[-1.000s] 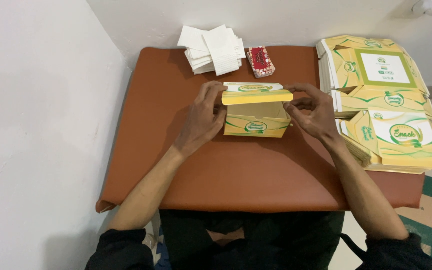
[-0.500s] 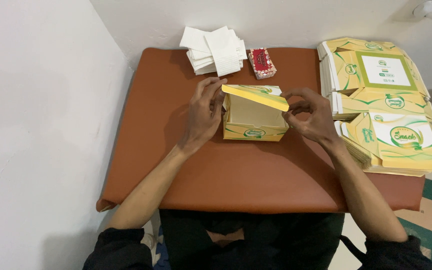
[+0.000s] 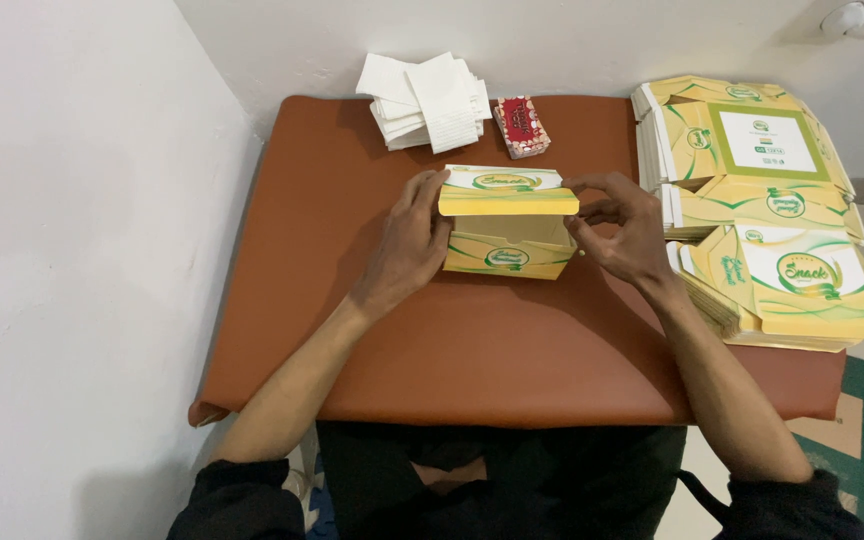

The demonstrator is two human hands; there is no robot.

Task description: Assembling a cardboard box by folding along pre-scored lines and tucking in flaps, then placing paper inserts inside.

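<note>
— Looking down at the brown table (image 3: 352,330), where does the yellow box (image 3: 507,225) sit?

— Near the middle, a little toward the far edge. Its long axis runs left to right across the table, and its open mouth faces the person, with the lid (image 3: 505,190) raised over it and lying about level.

— What are the hands doing?

— The left hand (image 3: 407,245) is pressed flat against the box's left end, fingers stretched up to the lid's corner. The right hand (image 3: 622,225) is at the right end, fingers curled, tips touching the lid's right edge and the side wall. Both hold the box between them.

— Any marking on it?

— A green oval emblem on the front wall, with green swooshes beside it, and a similar green and white band on top of the lid.

— What lies around it?

— At the far edge, a loose stack of white paper sheets (image 3: 422,100), fanned unevenly. Just right of it is a small red packet (image 3: 522,127), rectangular and tilted a little. Along the right side of the table lies a pile of flat box blanks (image 3: 752,180), yellow with green trim, overhanging the edge; the top far one shows a white rectangle framed in green, the near one a white curved panel with green lettering.

— Are they touching the box?

— No, all stand apart from it.
</note>
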